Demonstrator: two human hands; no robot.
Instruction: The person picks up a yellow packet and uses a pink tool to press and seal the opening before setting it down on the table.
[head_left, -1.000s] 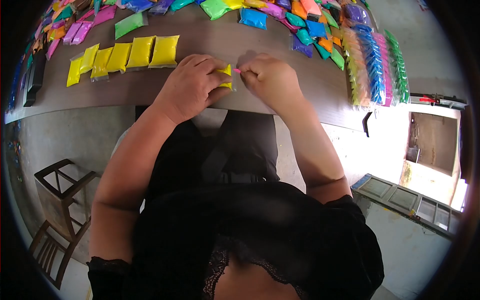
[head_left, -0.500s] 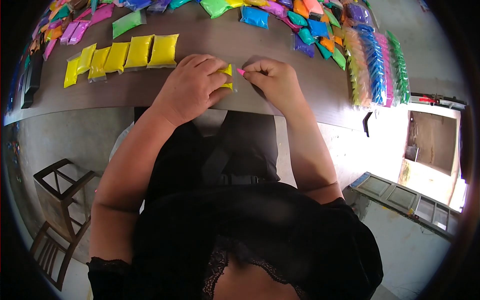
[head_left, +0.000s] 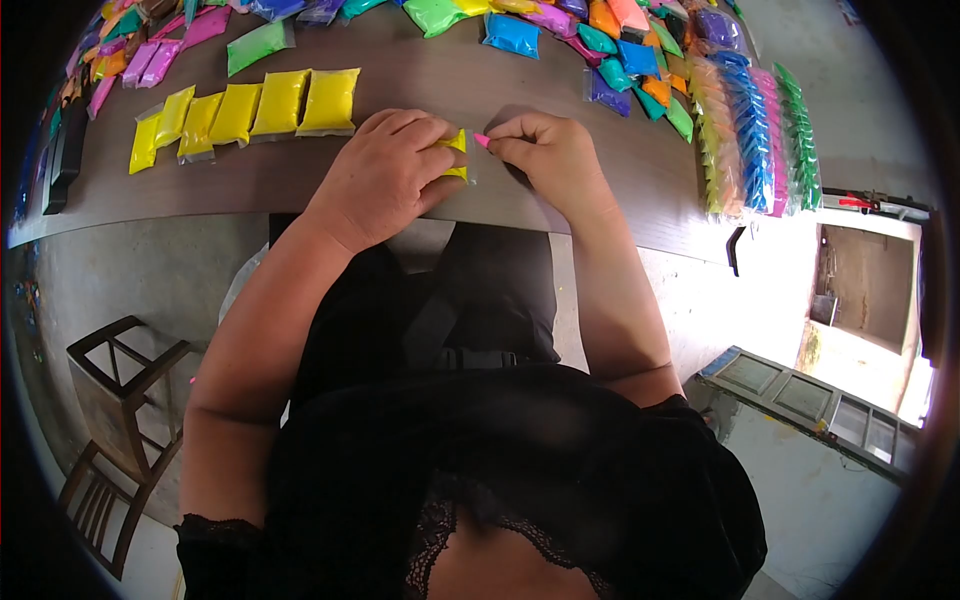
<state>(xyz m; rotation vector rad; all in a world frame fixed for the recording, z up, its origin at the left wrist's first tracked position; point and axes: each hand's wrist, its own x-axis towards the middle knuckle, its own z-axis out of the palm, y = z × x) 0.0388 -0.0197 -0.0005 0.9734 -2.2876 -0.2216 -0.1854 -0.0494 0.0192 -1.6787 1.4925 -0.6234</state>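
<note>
My left hand lies over a yellow packet near the table's front edge, its fingers wrapped over it; only the packet's right end and clear edge show. Just to the right, my right hand pinches a small pink piece between thumb and fingers, its tip pointing toward the packet's clear edge. The piece and the packet look slightly apart. Left of my left hand, several yellow packets lie side by side in a row, the nearest one flat on the table.
Many coloured packets, among them a green one and a blue one, line the far side of the brown table. Strips of small packets lie at the right end. A black object is at the left edge.
My right hand and the pink piece have shifted very slightly up. My left hand still covers the yellow packet.
</note>
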